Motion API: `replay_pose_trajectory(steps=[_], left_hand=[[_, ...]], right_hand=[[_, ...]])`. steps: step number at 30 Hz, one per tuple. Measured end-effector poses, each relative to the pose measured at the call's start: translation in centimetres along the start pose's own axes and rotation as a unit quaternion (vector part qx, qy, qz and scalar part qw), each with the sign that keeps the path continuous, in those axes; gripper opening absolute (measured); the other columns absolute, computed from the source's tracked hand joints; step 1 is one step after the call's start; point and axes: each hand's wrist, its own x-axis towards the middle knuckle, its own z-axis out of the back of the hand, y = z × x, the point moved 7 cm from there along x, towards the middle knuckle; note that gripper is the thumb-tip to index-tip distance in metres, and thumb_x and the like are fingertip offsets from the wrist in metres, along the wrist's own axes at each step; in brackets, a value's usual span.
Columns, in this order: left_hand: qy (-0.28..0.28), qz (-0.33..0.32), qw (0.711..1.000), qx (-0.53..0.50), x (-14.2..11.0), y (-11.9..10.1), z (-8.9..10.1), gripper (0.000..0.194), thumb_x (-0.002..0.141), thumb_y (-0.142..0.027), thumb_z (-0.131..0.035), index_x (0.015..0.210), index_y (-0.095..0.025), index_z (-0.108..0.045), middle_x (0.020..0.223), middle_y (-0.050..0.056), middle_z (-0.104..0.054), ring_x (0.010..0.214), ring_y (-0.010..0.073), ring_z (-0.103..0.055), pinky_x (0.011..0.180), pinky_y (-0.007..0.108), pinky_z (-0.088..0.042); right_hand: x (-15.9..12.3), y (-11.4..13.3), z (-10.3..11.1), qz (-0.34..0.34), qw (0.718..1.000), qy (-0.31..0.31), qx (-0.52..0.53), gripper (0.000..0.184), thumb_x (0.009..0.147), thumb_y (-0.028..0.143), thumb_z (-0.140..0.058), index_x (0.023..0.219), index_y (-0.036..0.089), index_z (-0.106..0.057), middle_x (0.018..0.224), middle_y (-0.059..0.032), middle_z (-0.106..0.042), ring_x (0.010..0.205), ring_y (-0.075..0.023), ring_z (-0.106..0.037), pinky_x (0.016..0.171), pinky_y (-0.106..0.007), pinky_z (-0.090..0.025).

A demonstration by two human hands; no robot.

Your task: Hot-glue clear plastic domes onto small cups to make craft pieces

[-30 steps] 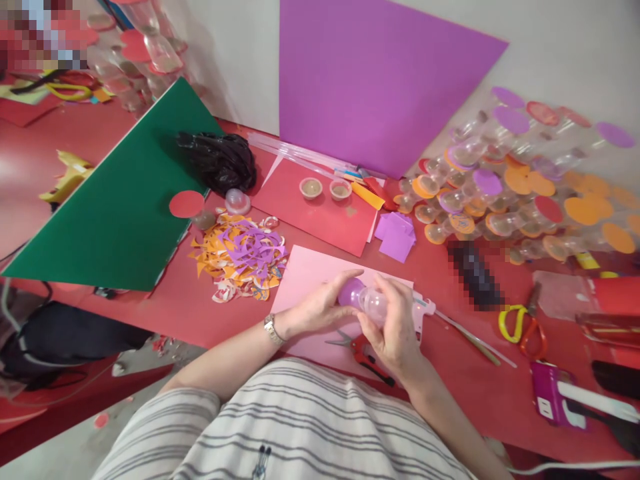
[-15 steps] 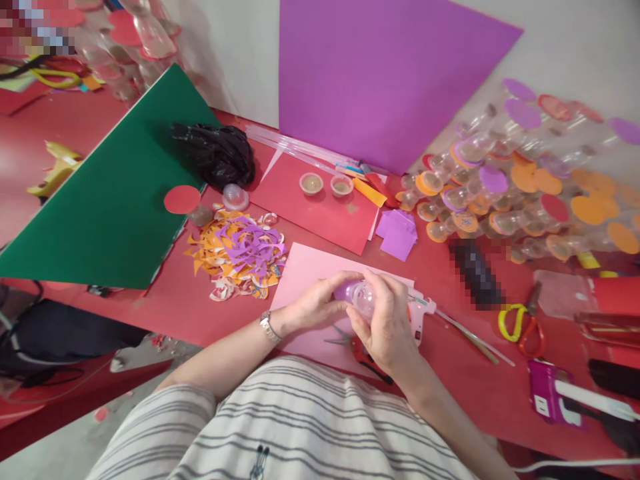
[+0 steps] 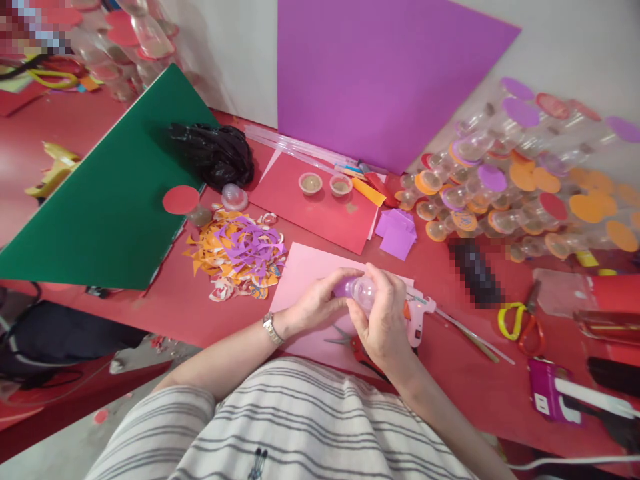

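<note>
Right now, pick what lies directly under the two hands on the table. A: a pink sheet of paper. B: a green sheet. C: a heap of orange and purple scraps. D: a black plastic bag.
A: the left hand and right hand, together gripping a small clear cup with a purple cover, are over the pink sheet of paper; the other three lie farther off to the left.

Right hand [image 3: 383,323] has rolled further over the clear cup [image 3: 361,291], now covering most of it; a second ago more of the cup was exposed. Left hand [image 3: 315,303] fingers curl tighter round the purple disc [image 3: 343,287] end. Pink glue gun [image 3: 417,313] by the tabletop's near edge is more exposed, orange trigger now showing.
</note>
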Motion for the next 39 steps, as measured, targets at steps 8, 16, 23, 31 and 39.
replay_pose_trajectory(steps=[8, 16, 23, 31, 39], left_hand=[[0.085, 0.034, 0.996, -0.008, 0.2, 0.0, 0.5, 0.052, 0.087, -0.042, -0.071, 0.131, -0.017, -0.056, 0.129, 0.013, -0.064, 0.117, 0.0255, -0.061, 0.105, 0.039, -0.047], [0.172, 0.021, 0.983, -0.06, 0.1, -0.5, -0.5, 0.051, 0.088, -0.054, -0.066, 0.121, -0.016, -0.064, 0.125, 0.012, -0.065, 0.118, 0.0259, -0.06, 0.104, 0.04, -0.046], [0.112, 0.022, 0.993, -0.035, 0.2, 0.0, -0.3, 0.052, 0.089, -0.054, -0.064, 0.122, -0.015, -0.061, 0.117, 0.012, -0.069, 0.105, 0.023, -0.064, 0.096, 0.038, -0.05], [0.038, 0.04, 0.997, 0.054, 0.0, 0.4, -0.1, 0.042, 0.089, -0.041, -0.066, 0.12, -0.014, -0.058, 0.101, 0.006, -0.071, 0.086, 0.0179, -0.064, 0.081, 0.03, -0.054], [-0.001, -0.011, 0.999, 0.046, 0.1, -0.2, -0.2, 0.038, 0.092, -0.032, -0.061, 0.125, -0.013, -0.055, 0.116, 0.011, -0.069, 0.101, 0.0206, -0.066, 0.092, 0.034, -0.053]], right_hand=[[0.4, -0.4, 1.5, 0.056, 0.994, 0.066, 0.062, 0.078, 0.093, 0.057, -0.055, 0.155, 0.02, -0.025, 0.132, -0.0173, -0.048, 0.123, -0.0316, -0.051, 0.098, -0.05, -0.051], [0.6, 0.1, 1.3, 0.173, 0.971, 0.135, 0.095, 0.056, 0.098, 0.056, -0.046, 0.144, 0.024, -0.044, 0.117, -0.0118, -0.058, 0.109, -0.0262, -0.057, 0.094, -0.046, -0.05], [0.9, -0.1, 0.9, 0.105, 0.987, 0.079, 0.095, 0.041, 0.099, 0.041, -0.05, 0.136, 0.025, -0.052, 0.11, -0.009, -0.058, 0.102, -0.0242, -0.058, 0.089, -0.043, -0.052], [1.2, 0.3, 1.1, 0.08, 0.994, 0.016, 0.07, 0.04, 0.097, 0.033, -0.053, 0.135, 0.023, -0.051, 0.109, -0.009, -0.056, 0.101, -0.0236, -0.057, 0.087, -0.041, -0.053], [0.9, 0.0, 0.8, 0.051, 0.996, -0.023, 0.064, 0.039, 0.098, 0.036, -0.05, 0.135, 0.023, -0.051, 0.11, -0.0096, -0.056, 0.102, -0.0241, -0.057, 0.088, -0.043, -0.054]])
